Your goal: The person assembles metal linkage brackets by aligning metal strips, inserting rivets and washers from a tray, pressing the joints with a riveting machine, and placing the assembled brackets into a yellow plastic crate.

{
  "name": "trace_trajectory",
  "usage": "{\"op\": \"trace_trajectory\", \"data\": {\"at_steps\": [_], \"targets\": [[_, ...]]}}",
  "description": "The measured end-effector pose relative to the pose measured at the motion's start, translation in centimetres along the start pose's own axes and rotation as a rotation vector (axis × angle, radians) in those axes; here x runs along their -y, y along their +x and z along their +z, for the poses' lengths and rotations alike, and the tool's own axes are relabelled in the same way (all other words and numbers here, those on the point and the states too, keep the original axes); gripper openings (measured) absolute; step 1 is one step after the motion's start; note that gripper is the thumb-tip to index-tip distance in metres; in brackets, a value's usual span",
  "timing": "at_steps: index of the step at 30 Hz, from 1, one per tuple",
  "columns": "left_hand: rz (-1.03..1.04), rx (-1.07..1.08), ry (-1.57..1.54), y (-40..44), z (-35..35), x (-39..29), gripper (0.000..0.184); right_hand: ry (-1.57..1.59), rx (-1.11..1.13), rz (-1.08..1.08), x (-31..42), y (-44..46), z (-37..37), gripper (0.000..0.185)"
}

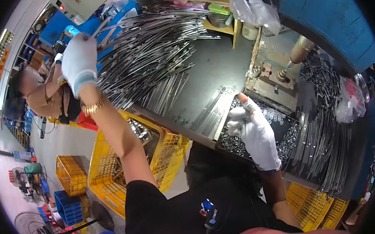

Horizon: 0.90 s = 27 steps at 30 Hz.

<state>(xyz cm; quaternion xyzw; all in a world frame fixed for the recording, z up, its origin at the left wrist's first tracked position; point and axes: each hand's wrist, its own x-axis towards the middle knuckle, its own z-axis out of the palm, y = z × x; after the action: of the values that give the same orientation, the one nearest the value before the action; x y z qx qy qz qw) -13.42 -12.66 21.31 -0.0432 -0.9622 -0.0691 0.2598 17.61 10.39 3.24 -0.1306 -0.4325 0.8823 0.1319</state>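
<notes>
My left hand [80,59], in a white glove, is raised at the left end of a big heap of thin metal strips [148,54]. Its fingers look closed, and what they hold is hard to make out. My right hand [256,131], gloved with one bare fingertip, is above a tray of small metal pieces [287,147]. Its fingers are curled, and the bare fingertip meets the upper end of a bright metal strip [225,116]. More flat strips [207,118] lie side by side on the dark tabletop [218,56], left of this hand.
A press fixture [281,75] stands beyond the tray, under a cylindrical ram [301,50]. Further strips [324,146] lie at the right. Yellow crates [107,183] stand below the table's left edge. A person [42,94] works at the far left, near a floor fan [43,233].
</notes>
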Motion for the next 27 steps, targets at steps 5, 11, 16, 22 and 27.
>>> {"op": "trace_trajectory", "data": {"at_steps": [5, 11, 16, 22, 27], "targets": [[0.047, 0.259, 0.151, 7.1, 6.9, -1.0, 0.035, 0.242, -0.023, -0.023, 0.0, -0.3, -2.5, 0.049], [0.096, 0.18, 0.393, 5.4, 9.2, -4.5, 0.043, -0.307, -0.215, -0.122, 0.7, -1.2, -2.9, 0.047], [0.508, -0.503, 0.332, 0.2, 9.0, -7.6, 0.031, -0.215, -0.235, -0.088, 0.6, -1.5, -4.0, 0.048], [0.809, 0.508, -0.261, -17.9, 19.6, -13.8, 0.032, -0.215, -0.25, -0.127, 0.9, -2.1, -5.1, 0.049], [0.539, 0.786, -0.295, -21.5, 23.7, -14.9, 0.047, -0.644, -0.299, -0.124, 2.5, -3.7, -7.5, 0.044]]}}
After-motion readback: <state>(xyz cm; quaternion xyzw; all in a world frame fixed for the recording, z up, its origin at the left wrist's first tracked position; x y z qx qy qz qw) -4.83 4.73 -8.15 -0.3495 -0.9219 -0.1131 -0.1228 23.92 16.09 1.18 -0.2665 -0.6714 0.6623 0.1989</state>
